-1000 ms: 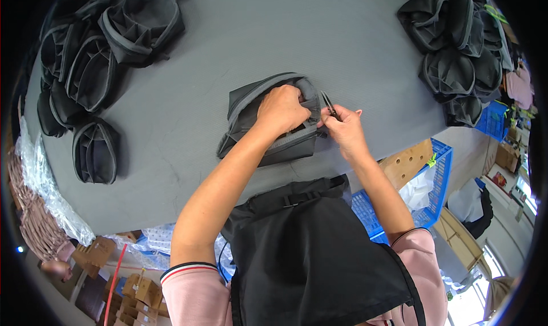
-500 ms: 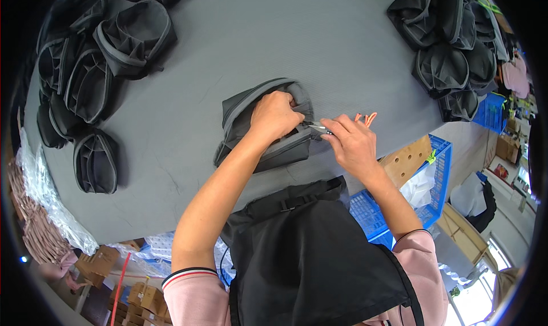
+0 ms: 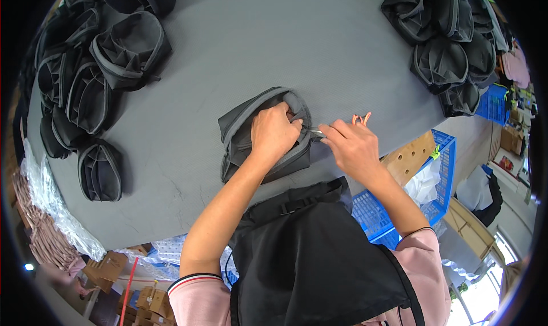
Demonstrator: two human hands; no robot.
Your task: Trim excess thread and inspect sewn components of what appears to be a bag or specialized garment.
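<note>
Head view: a grey tabletop [image 3: 240, 46] carries one dark grey bag [image 3: 240, 126] near its front edge, just ahead of the person. The left hand [image 3: 275, 133] lies on top of the bag, fingers curled over its zipped rim at the right end and closed on the fabric. The right hand [image 3: 353, 145] is just beside the bag's right end, fingers pinched together on small snips [image 3: 342, 129]; the metal tip meets the bag rim just beside the left hand, and orange loops [image 3: 361, 119] show above the knuckles. The two hands are near each other but do not touch.

A pile of similar bags [image 3: 85, 80] lies along the left of the tabletop, well apart from the bag in hand; several lie with the opening turned up. A second pile [image 3: 451, 46] sits at the far right corner. A black apron [image 3: 319, 257] covers the person's front in the lower middle, with pink sleeves [image 3: 425, 257] at both arms. A blue crate [image 3: 411, 194] stands below the tabletop's right edge, holding a white bag. Cardboard boxes [image 3: 108, 266] and clear plastic wrap [image 3: 51, 212] lie on the floor at the lower left.
</note>
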